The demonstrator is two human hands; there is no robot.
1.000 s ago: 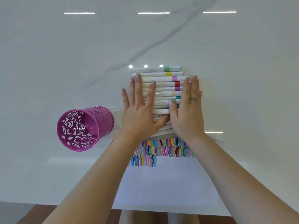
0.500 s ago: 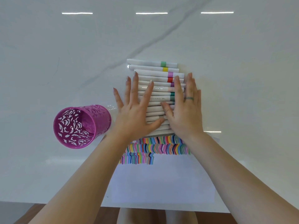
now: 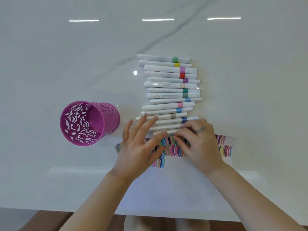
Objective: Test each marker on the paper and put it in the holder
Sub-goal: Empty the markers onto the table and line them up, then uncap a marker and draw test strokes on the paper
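A row of white markers [image 3: 171, 90] lies mid-counter [image 3: 250, 97], running back from the far edge of the paper [image 3: 166, 189], which reaches the counter's near edge. The left hand [image 3: 140, 147] lies spread, fingertips touching the nearest markers. The right hand [image 3: 200, 145] curls and pinches the right end of the nearest marker [image 3: 160, 132]. The magenta cut-out holder [image 3: 75, 120] stands left of the row.

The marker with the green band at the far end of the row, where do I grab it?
On the far marker, pinch the white barrel left of its band, from above and the far side. It lies flat and crosswise with bare table beyond it, but its near side lies against the yellow-band marker, so a finger probably fits only on the far edge.
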